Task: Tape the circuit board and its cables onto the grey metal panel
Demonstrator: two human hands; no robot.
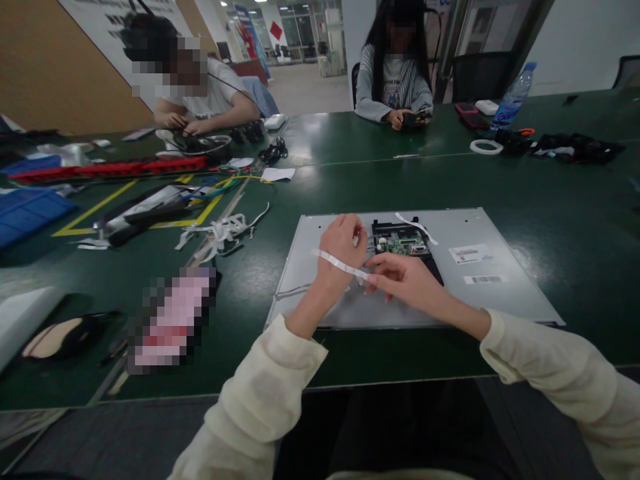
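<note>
A grey metal panel lies flat on the green table, with a small green circuit board in a black recess near its top. My left hand hovers over the panel's left part, fingers curled, and a white tape strip runs across its back. My right hand pinches the strip's right end just below the circuit board. A second white strip lies across the board's top right.
Loose white strips and black bars lie left of the panel. A blue tray and a red bar sit far left. Two other people work across the table. A water bottle and a tape roll stand at back right.
</note>
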